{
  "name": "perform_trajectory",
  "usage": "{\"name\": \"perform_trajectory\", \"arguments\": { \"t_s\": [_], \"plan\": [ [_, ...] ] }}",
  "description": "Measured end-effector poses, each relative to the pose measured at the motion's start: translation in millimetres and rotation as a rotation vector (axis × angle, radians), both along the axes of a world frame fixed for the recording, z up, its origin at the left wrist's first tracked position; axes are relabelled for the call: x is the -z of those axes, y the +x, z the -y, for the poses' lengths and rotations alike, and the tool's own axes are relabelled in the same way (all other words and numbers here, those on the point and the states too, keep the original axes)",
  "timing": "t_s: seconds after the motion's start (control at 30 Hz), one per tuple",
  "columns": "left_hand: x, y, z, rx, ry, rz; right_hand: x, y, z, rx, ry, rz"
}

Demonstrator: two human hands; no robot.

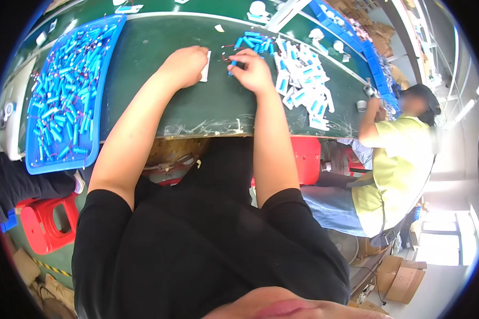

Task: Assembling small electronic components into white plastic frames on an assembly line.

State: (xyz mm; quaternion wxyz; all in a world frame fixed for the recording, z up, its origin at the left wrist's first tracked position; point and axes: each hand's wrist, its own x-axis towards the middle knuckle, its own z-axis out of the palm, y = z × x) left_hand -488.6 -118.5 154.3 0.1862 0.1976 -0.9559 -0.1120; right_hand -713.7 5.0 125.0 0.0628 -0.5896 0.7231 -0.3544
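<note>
My left hand (183, 67) rests on the green tabletop, its fingers closed on a narrow white plastic holder (205, 69). Just to the right, my right hand (254, 73) pinches a small blue cylindrical battery cell (232, 66) between thumb and fingers. Thin red wires show near those fingertips. Beyond my right hand lies a small heap of loose blue cells (254, 40). Beside it, on the right, white holders with blue cells in them (302, 80) are piled up. My left fingertips are partly hidden behind the hand.
A blue tray (102, 85) full of wired blue cells stands at the left. Along the far right runs a row of blue bins (375, 66). A person in a yellow shirt (396, 159) sits at the right side. A red stool (48, 226) stands at lower left.
</note>
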Motion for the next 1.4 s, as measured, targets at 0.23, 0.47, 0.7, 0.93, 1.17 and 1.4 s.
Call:
{"name": "perform_trajectory", "arguments": {
  "t_s": [0.23, 0.47, 0.7, 0.93, 1.17, 1.4],
  "plan": [
    [10.2, 0.8, 9.9, 0.046, -0.059, -0.049, -19.9, 10.7, -15.1, -0.132, -0.009, 0.016],
    [14.6, -1.3, 8.4, 0.098, 0.252, -0.469, -10.9, -0.1, -11.3, -0.201, -0.102, 0.092],
    [14.6, -0.5, 13.9, -0.069, 0.505, -0.717, -11.2, 31.1, 0.7, -0.358, -0.264, 0.466],
    [23.2, -7.4, 23.3, -0.276, 0.503, -0.894, -6.8, 33.2, 0.1, -0.464, -0.045, 0.404],
    [12.3, 0.9, 13.7, -0.201, 0.434, -0.956, -11.3, 33.7, 2.4, -0.498, 0.042, 0.304],
    [-39.2, 56.5, -61.8, 0.354, 0.666, -0.586, -2.7, 31.5, -14.6, -0.516, -0.063, 0.198]
  ]
}}
